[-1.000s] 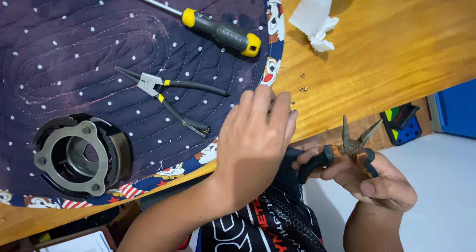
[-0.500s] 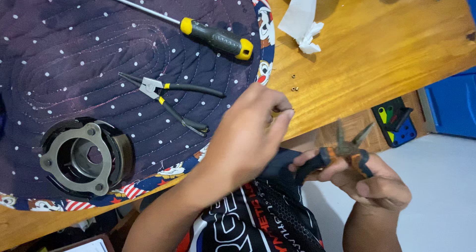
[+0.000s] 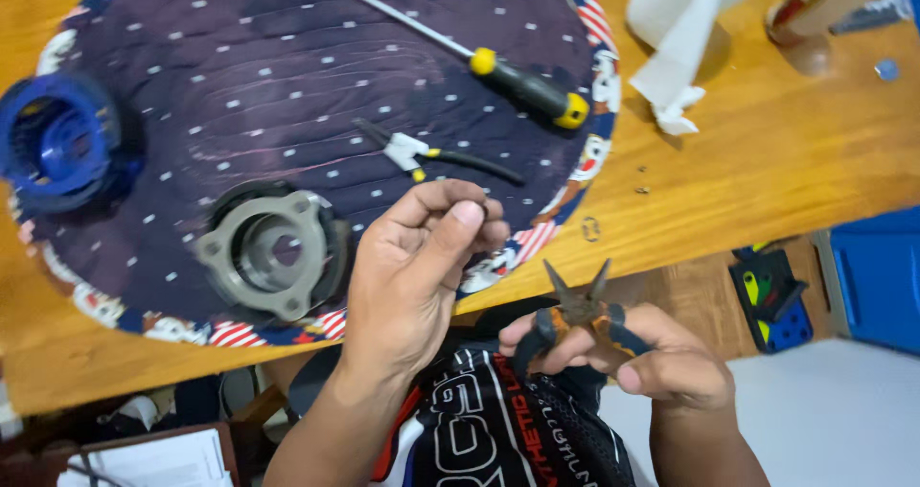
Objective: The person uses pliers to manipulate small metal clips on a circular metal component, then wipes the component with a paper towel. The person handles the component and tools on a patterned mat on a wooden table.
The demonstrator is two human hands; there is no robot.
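The left hand has lifted off the surface with fingers pinched on something too small to tell, while the right hand grips orange-handled pliers near the mat.

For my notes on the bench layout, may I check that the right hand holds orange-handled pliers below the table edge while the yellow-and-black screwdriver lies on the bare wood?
Not quite. The head view shows the yellow-and-black screwdriver lying on the dark dotted quilted mat, not on the bare wood. The rest holds: the right hand holds the orange-handled pliers below the table edge.
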